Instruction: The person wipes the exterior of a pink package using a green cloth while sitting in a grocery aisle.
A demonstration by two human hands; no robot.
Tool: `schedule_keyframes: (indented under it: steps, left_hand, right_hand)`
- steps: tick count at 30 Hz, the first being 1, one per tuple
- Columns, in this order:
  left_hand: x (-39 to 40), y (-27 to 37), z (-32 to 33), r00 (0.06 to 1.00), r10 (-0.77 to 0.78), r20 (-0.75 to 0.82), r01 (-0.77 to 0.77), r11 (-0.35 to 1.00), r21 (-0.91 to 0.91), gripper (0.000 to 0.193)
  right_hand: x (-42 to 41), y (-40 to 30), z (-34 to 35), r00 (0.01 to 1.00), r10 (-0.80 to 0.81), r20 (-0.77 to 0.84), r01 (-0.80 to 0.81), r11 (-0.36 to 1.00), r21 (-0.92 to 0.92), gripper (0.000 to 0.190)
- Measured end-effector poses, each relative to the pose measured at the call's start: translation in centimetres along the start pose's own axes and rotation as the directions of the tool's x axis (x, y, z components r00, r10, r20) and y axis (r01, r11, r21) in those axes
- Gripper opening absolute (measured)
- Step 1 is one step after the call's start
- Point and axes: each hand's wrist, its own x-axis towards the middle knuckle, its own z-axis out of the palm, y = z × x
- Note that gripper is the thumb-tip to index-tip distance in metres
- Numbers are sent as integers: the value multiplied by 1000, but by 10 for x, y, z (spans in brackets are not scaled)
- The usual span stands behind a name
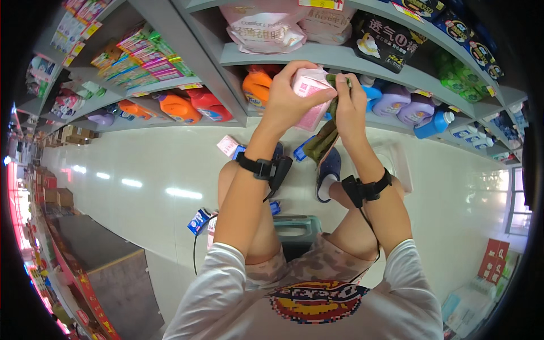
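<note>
My left hand [289,95] grips a pink-and-white wrapped pack [307,87], its thumb across the printed side. Pinched in my right hand [352,108] is a dark green cloth [319,146], which hangs down below the fingers. The upper part of the cloth touches or nearly touches the pack's right side; I cannot tell which. Both hands are raised in front of the lower shelf. Beneath them on the floor lie a blue packet [301,149] and a small pink-and-white box [228,145], near my clogs [330,163].
Grey shelving [289,53] spans the front, holding orange detergent jugs [256,88], purple bottles [391,100] and bagged pants [263,27]. A blue bottle [433,124] leans outward. Under me is a teal-edged stool [316,223]. Another blue packet [199,221] lies left; cables trail from black wrist straps [259,167].
</note>
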Motion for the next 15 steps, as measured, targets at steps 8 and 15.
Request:
schedule_keyframes:
  steps: [8, 15]
  left_hand:
    - [-13, -50, -21, 971, -13, 240, -62, 952, 300, 62]
    - [-37, -78, -89, 982, -156, 110, 70, 831, 552, 63]
  right_hand:
    - [-23, 62, -34, 978, 126, 166, -120, 992, -48, 34]
    - [-32, 74, -85, 974, 213, 75, -210, 977, -45, 31]
